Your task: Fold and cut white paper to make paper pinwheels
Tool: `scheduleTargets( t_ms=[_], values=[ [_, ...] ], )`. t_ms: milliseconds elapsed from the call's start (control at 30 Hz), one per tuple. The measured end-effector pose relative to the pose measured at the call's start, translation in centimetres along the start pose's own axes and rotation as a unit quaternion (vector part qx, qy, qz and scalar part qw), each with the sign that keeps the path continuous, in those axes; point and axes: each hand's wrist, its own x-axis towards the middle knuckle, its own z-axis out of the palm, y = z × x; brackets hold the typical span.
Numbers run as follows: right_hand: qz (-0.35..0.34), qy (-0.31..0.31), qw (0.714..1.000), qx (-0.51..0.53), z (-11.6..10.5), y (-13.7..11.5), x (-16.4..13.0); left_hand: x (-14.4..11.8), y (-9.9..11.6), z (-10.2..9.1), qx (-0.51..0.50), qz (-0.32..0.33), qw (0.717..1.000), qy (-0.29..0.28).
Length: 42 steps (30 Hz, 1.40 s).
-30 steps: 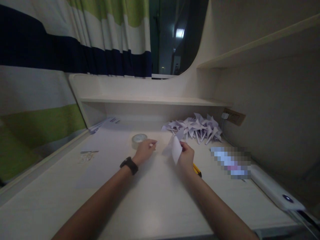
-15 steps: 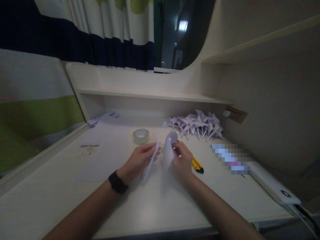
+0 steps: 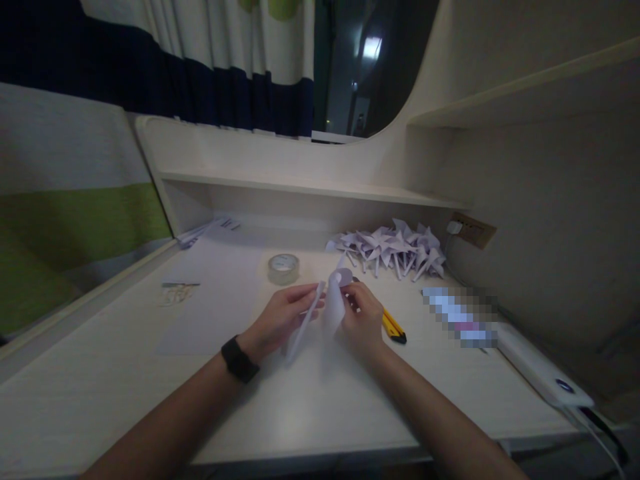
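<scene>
My left hand (image 3: 283,319), with a black watch on its wrist, pinches a thin rolled paper stick (image 3: 303,323) that slants down toward the desk. My right hand (image 3: 364,317) holds a curled piece of white paper (image 3: 334,301) upright just above the desk (image 3: 125,400). The two hands are close together, and the stick's top end almost touches the curled paper.
A roll of clear tape (image 3: 283,268) sits behind my hands. A pile of folded paper pinwheels (image 3: 393,250) lies at the back right. A yellow utility knife (image 3: 394,328) lies right of my right hand. White sheets (image 3: 210,300) cover the left of the desk. A white power strip (image 3: 540,370) lies at the right edge.
My left hand came back from beside the tape roll and now holds the paper stick next to the curled paper. The view has tilted slightly.
</scene>
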Motion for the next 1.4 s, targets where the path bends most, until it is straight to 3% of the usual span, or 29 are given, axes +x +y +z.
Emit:
scheduleTargets(
  t_ms=[533,1033,1200,1400],
  values=[
    [-0.038,0.003,0.999,-0.013,0.2,0.3,-0.3,-0.1,0.4,0.4,0.045,0.007,0.999,0.004],
    [-0.004,0.006,1.0,0.012,0.4,0.2,-0.7,-0.4,1.0,0.8,0.072,0.018,0.996,0.04],
    [-0.004,0.009,1.0,0.02,0.2,0.0,-0.4,0.0,0.7,0.3,0.136,0.059,0.988,0.046],
    [-0.019,-0.004,0.999,0.028,-0.1,-0.3,-0.3,0.6,0.5,-0.3,0.275,0.118,0.952,0.057]
  ],
)
